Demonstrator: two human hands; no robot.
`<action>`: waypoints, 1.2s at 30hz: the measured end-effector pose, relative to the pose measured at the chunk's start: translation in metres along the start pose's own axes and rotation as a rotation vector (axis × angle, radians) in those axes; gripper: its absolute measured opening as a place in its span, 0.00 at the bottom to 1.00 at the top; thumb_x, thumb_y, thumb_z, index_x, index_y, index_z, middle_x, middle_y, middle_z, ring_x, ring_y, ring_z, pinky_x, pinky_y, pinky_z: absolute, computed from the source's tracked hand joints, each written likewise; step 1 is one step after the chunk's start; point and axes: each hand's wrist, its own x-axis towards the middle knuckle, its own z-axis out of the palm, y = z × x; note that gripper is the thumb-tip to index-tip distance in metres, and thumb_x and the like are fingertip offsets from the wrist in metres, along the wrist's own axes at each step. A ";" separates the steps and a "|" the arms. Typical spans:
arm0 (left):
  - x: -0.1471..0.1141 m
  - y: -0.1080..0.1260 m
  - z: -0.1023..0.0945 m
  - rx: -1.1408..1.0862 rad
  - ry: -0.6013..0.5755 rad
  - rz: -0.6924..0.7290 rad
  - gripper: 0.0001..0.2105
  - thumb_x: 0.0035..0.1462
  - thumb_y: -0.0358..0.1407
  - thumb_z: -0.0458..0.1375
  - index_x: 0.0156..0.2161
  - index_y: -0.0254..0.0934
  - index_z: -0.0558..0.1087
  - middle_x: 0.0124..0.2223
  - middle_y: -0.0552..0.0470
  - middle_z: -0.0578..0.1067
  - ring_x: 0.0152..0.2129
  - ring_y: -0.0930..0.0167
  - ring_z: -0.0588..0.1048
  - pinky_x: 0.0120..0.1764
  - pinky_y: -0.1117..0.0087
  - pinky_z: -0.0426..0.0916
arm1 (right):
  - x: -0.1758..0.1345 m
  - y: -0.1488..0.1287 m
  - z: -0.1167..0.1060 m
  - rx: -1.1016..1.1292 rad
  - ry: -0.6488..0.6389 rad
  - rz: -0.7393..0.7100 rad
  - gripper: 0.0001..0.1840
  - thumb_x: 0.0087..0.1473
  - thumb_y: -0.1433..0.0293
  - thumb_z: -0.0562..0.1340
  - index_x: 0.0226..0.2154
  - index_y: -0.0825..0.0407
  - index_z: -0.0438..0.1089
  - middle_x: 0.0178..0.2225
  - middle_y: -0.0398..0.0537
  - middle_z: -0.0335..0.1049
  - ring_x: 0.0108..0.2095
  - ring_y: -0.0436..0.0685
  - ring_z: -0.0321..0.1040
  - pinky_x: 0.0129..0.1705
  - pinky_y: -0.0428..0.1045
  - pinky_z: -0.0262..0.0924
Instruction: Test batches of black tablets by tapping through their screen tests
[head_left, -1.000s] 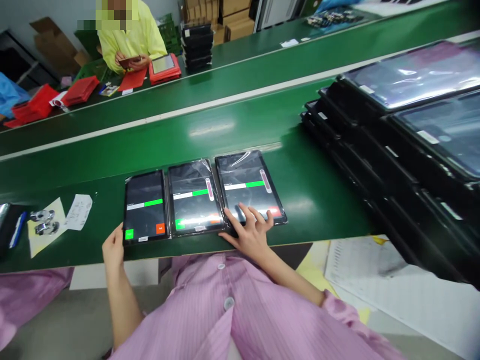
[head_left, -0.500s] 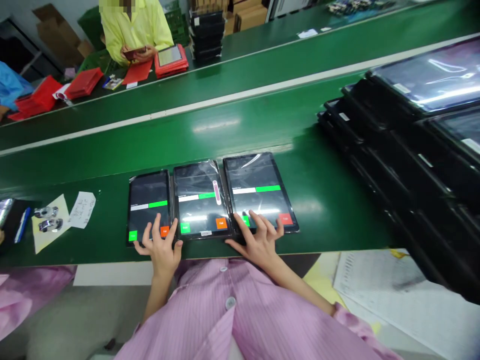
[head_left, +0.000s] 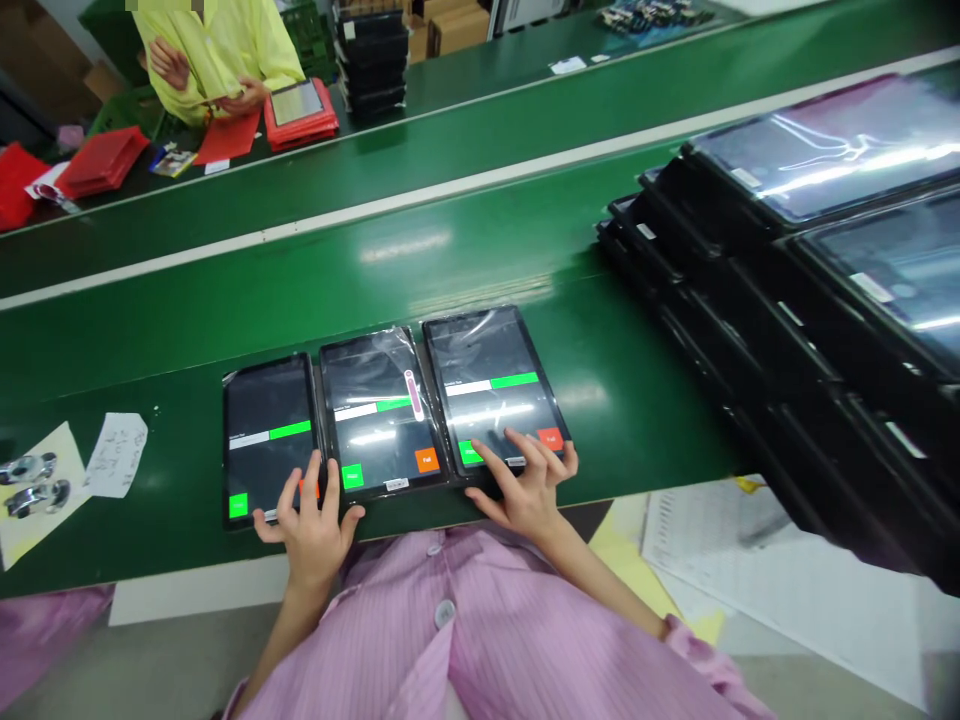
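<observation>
Three tablets lie side by side near the front edge of the green bench, their screens lit with green and red-orange buttons. My left hand point(head_left: 309, 520), fingers spread, rests over the lower right corner of the left tablet point(head_left: 266, 400) and partly hides its orange button. Between my hands lies the middle tablet point(head_left: 375, 380), with a pink-and-white slider shape on its screen. My right hand point(head_left: 529, 480) is spread over the lower edge of the right tablet point(head_left: 480, 350); its index fingertip is at the green button. Neither hand grips anything.
Tall stacks of black tablets point(head_left: 750, 290) stand at the right. A handwritten note point(head_left: 118, 455) and metal rings point(head_left: 34, 485) on yellow paper lie at the left. Across the bench, a person in yellow point(head_left: 217, 50) works beside red sleeves point(head_left: 105, 160). Papers point(head_left: 780, 580) are below the bench edge.
The view has shifted, so the bench things sit further left. My left hand has moved off the gap, its index finger now away from the middle tablet. The person in yellow has raised one hand.
</observation>
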 end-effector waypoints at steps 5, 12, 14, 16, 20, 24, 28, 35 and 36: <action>-0.003 0.000 -0.008 -0.106 -0.088 -0.169 0.37 0.64 0.64 0.35 0.60 0.47 0.74 0.63 0.39 0.70 0.59 0.49 0.63 0.61 0.39 0.33 | -0.002 0.001 -0.003 0.027 -0.044 -0.004 0.28 0.60 0.45 0.56 0.58 0.35 0.71 0.60 0.53 0.58 0.55 0.67 0.55 0.64 0.70 0.36; -0.009 0.012 -0.011 -0.140 -0.172 -0.222 0.38 0.62 0.65 0.34 0.54 0.48 0.78 0.64 0.38 0.67 0.61 0.47 0.60 0.62 0.38 0.30 | -0.006 0.004 -0.002 0.072 -0.022 0.008 0.31 0.59 0.48 0.57 0.61 0.41 0.68 0.58 0.54 0.61 0.53 0.68 0.57 0.64 0.69 0.38; -0.010 0.012 -0.013 -0.118 -0.224 -0.214 0.37 0.63 0.64 0.35 0.55 0.48 0.78 0.67 0.37 0.63 0.61 0.46 0.58 0.61 0.36 0.31 | -0.004 0.004 -0.003 0.067 -0.019 0.001 0.31 0.60 0.49 0.57 0.61 0.43 0.67 0.56 0.56 0.62 0.52 0.68 0.58 0.64 0.69 0.38; -0.014 0.007 -0.014 -0.096 -0.214 -0.240 0.38 0.63 0.64 0.35 0.57 0.43 0.76 0.68 0.33 0.58 0.61 0.45 0.58 0.61 0.36 0.34 | -0.003 0.004 -0.003 0.061 -0.013 -0.007 0.31 0.61 0.49 0.56 0.61 0.44 0.65 0.55 0.56 0.62 0.52 0.67 0.59 0.64 0.69 0.39; -0.027 -0.016 -0.018 0.009 -0.027 -0.396 0.43 0.63 0.64 0.34 0.63 0.31 0.67 0.62 0.26 0.62 0.60 0.46 0.61 0.62 0.38 0.37 | -0.003 0.007 -0.002 0.065 -0.010 -0.003 0.32 0.60 0.49 0.58 0.62 0.45 0.63 0.55 0.57 0.62 0.51 0.67 0.60 0.63 0.69 0.39; -0.039 -0.040 -0.022 0.091 0.054 -0.508 0.41 0.65 0.61 0.36 0.67 0.28 0.57 0.59 0.27 0.68 0.58 0.48 0.63 0.63 0.40 0.36 | -0.010 0.011 0.004 0.064 -0.020 0.003 0.33 0.58 0.50 0.61 0.62 0.44 0.64 0.55 0.57 0.62 0.51 0.68 0.60 0.63 0.71 0.38; -0.043 -0.048 -0.025 0.076 -0.030 -0.554 0.39 0.66 0.59 0.37 0.70 0.31 0.52 0.57 0.31 0.73 0.56 0.49 0.63 0.62 0.40 0.33 | -0.011 0.010 0.000 0.048 -0.009 0.025 0.35 0.56 0.50 0.62 0.63 0.44 0.62 0.55 0.58 0.61 0.51 0.70 0.61 0.62 0.72 0.39; 0.001 -0.056 -0.034 0.021 -0.005 -0.514 0.26 0.68 0.53 0.44 0.57 0.39 0.71 0.59 0.37 0.72 0.56 0.53 0.67 0.62 0.42 0.42 | 0.037 0.076 -0.027 0.082 0.049 0.287 0.31 0.61 0.50 0.54 0.62 0.45 0.65 0.54 0.62 0.67 0.54 0.77 0.63 0.58 0.74 0.47; 0.017 -0.058 -0.034 -0.018 -0.070 -0.481 0.22 0.68 0.50 0.45 0.54 0.42 0.74 0.59 0.40 0.73 0.56 0.55 0.68 0.63 0.43 0.41 | 0.051 0.093 -0.023 0.158 -0.002 0.358 0.31 0.61 0.50 0.53 0.61 0.46 0.66 0.53 0.62 0.69 0.53 0.75 0.65 0.57 0.72 0.51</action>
